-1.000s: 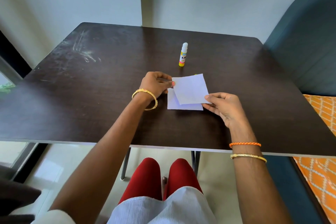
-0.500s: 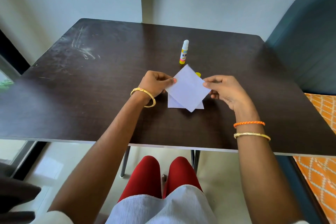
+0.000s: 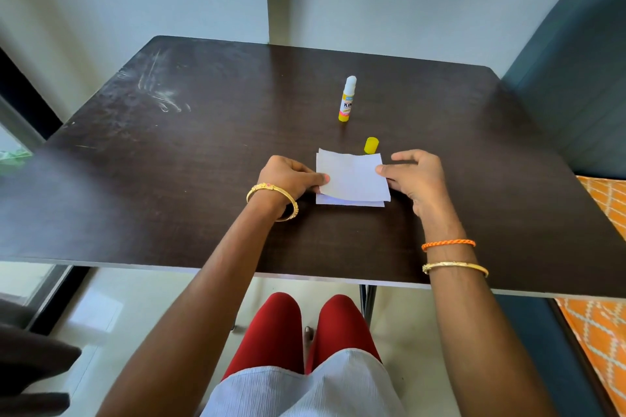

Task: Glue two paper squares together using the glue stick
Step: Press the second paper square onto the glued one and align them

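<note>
1. We see a table [image 3: 169, 179] in front of the person, with a wall behind it and a chair [image 3: 576, 78] on its right side
2. Two paper squares lie near the middle of the table, the top paper [image 3: 350, 176] on the bottom paper [image 3: 349, 202], almost lined up
3. The left hand [image 3: 288, 178] pinches the left edge of the top paper, and the right hand [image 3: 415, 176] pinches its right edge
4. The cap [image 3: 371, 145] lies just behind the papers
5. The glue stick [image 3: 347, 99] stands upright farther back, behind the cap
</note>
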